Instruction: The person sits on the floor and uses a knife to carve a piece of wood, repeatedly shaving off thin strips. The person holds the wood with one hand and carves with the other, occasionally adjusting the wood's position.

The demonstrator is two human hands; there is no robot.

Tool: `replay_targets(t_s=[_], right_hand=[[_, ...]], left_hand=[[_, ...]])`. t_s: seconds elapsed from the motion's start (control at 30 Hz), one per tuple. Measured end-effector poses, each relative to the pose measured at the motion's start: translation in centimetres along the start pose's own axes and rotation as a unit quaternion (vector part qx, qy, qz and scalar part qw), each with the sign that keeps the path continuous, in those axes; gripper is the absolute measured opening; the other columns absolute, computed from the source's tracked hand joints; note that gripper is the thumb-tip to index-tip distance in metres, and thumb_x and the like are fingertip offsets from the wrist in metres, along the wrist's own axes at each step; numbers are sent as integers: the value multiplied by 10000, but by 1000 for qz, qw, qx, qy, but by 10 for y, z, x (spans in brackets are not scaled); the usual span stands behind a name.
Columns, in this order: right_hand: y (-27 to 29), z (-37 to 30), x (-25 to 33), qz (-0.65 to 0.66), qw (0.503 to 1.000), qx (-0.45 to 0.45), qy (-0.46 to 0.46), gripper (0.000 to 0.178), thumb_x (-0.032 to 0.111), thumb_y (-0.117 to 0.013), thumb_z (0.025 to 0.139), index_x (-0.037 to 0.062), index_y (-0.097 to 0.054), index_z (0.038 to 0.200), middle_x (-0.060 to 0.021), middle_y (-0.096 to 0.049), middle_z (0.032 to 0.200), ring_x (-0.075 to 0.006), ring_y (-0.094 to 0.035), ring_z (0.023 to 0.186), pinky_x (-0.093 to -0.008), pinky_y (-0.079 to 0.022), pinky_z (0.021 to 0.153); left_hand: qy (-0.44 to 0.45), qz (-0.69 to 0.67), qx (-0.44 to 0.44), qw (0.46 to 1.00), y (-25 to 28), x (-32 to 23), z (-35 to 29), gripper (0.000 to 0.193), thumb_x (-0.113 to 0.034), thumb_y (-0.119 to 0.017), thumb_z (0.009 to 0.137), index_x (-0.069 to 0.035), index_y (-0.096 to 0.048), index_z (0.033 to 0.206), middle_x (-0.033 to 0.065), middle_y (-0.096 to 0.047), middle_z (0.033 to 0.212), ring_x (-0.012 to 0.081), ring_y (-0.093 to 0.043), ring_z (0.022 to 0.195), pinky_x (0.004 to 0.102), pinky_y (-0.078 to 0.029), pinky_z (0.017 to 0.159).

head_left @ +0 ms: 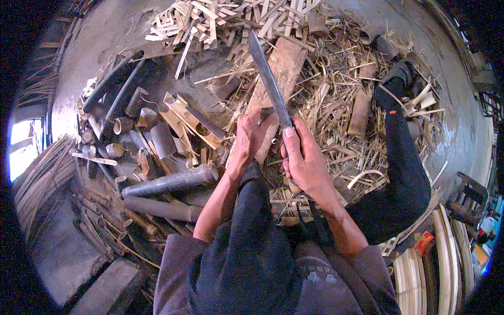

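Observation:
My right hand (308,165) is wrapped round the grip of a long machete (270,84), its thumb lying along the near end. The dark straight blade points away from me, over a worn wooden plank (283,60). Just left of the blade, my left hand (250,135) rests at the plank with its fingers curled. A small dark piece (266,112) shows at those fingertips, close to the blade; its kind is unclear, and the palm hides whatever else is there.
Split bamboo strips (210,21) are heaped at the far side. Shavings (328,126) litter the ground right of the plank. Cut bamboo tubes (170,181) lie to the left, and a bundle of long pale strips (446,262) is at the lower right. My outstretched leg (401,152) borders the shavings.

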State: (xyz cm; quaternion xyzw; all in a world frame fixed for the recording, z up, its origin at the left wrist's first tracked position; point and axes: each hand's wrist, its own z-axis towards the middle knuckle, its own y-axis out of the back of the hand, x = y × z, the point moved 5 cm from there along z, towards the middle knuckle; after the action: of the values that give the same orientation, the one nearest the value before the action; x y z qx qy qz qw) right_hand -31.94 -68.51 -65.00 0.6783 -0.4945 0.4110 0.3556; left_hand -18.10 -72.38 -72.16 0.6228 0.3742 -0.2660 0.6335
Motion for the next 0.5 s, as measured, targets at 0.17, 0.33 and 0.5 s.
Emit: replay_targets(t_s=[0.17,0.33,0.5], right_hand=[[0,-7,18,-178,980,-49,72,340,314,-397,990,65,-441,1218,-189,-555,913,-352,-531,817,-438,-431,683],[5,-15,24,-182,980,-59,51,364,336,-415,990,43,-452,1203,-178,-526,696,-293,-547,609,-388,-426,591],[6,-19,40,-200,967,-89,132,276,290,-444,981,40,-461,1097,-197,-534,682,-360,-564,599,-434,-411,541]], left_hand=[[-11,12,11,1000,-4,12,0,162,-159,-685,800,-31,-667,897,177,-664,773,249,-649,660,343,-492,589],[-119,-78,-18,990,1,6,4,240,-188,-649,842,-69,-646,1050,208,-655,829,316,-661,717,367,-505,619],[-163,-86,-28,983,13,-17,8,249,-126,-655,829,-54,-636,1067,201,-653,820,325,-656,716,365,-507,616]])
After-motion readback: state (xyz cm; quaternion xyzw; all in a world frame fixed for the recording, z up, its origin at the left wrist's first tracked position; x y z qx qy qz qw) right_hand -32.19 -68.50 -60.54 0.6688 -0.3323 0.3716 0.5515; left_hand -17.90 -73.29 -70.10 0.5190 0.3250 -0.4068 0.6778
